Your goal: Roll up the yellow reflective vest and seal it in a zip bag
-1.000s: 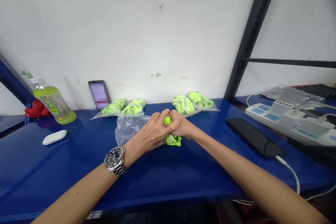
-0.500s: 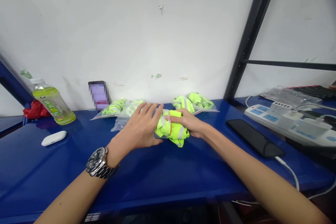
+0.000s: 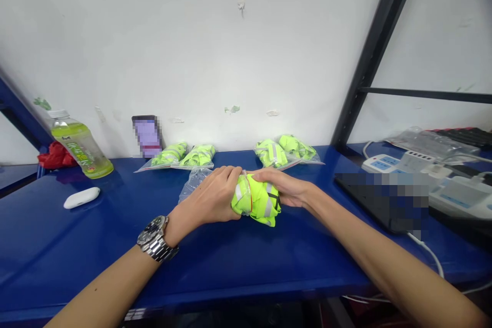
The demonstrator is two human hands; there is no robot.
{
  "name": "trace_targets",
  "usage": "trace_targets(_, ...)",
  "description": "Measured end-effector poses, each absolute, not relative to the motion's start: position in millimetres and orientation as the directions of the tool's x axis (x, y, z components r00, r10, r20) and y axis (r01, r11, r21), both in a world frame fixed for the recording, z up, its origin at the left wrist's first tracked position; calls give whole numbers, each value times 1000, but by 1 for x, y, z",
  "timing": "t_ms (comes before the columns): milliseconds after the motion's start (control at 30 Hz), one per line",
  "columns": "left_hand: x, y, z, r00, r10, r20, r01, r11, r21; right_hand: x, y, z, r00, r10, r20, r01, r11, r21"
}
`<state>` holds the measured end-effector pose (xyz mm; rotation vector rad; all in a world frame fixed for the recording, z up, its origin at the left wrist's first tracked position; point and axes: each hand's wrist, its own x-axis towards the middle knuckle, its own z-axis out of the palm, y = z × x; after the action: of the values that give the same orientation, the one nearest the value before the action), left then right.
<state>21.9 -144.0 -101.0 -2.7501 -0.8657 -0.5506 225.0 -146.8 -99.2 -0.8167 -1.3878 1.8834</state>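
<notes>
A bundled neon-yellow reflective vest (image 3: 263, 200) with silver-grey strips is partly inside a clear zip bag (image 3: 191, 182), whose red-lined mouth rings the fabric. My left hand (image 3: 215, 193) is closed around the bag and the vest's left part, with a metal watch (image 3: 156, 238) on the wrist. My right hand (image 3: 282, 184) grips the vest from its far right side, thumb on top; its other fingers are mostly hidden behind the cloth. The right part of the vest sticks out of the bag. Behind my hands lie several bagged yellow vests (image 3: 270, 154) along the wall.
On the blue table (image 3: 215, 266) at left stand a drink bottle (image 3: 82, 146), a red cloth (image 3: 57, 156) and a white earbud case (image 3: 81, 198). A phone (image 3: 148, 136) leans on the wall. At right are a charging phone (image 3: 376, 200) and power strips (image 3: 461, 195).
My left hand has closed more tightly round the bag and vest. Both hands and the bundle have shifted slightly right and nearer, uncovering a bagged vest behind.
</notes>
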Motion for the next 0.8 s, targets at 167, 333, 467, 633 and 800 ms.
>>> trace_targets(167,26,-143,-110,761,473,443,562,-822,-89,224,-150,-107,-590,807,-12,-92,-83,-992)
trace_targets(333,32,-141,-120,762,470,446,573,-811,-123,208,-148,-115,-399,915,61,30,79,-996)
trace_targets(467,35,-140,-124,747,458,482,575,-809,-122,202,-144,-116,-200,972,125,176,161,-971)
trace_targets(633,36,-141,-119,701,422,574,556,-828,-71,222,-149,-99,-499,864,60,-25,55,-998)
trace_targets(800,31,-141,-117,702,423,573,550,-833,-61,238,-153,-90,-730,681,59,-15,70,-997)
